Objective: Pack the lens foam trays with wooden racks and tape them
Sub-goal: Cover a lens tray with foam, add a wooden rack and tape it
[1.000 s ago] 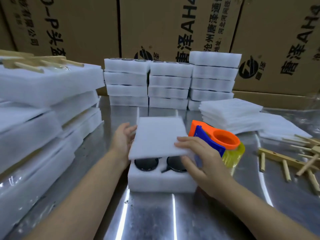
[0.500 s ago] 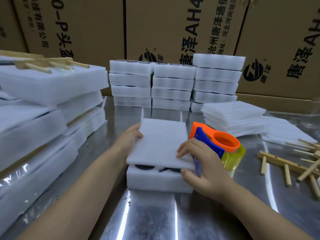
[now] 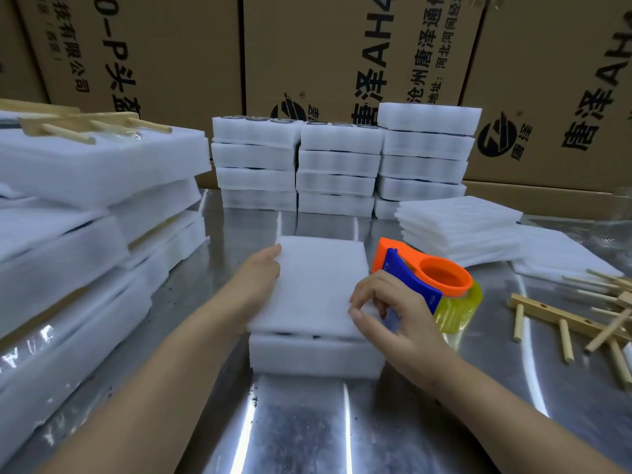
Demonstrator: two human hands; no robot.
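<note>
Foam tray [image 3: 314, 357] lies on the steel table [image 3: 307, 432], with the foam sheet [image 3: 314, 285] flat on top. My left hand [image 3: 260, 271] rests straight-fingered against the sheet's left edge. My right hand [image 3: 393, 313] pinches its near right corner. Tape dispenser [image 3: 427, 278] stands just right of the tray, wooden racks [image 3: 561, 319] farther right.

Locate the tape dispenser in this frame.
Head view, right of centre: the tape dispenser sits on the metal table beside the foam tray, just behind the right hand pinching the foam sheet; wooden racks lie farther right.
</note>
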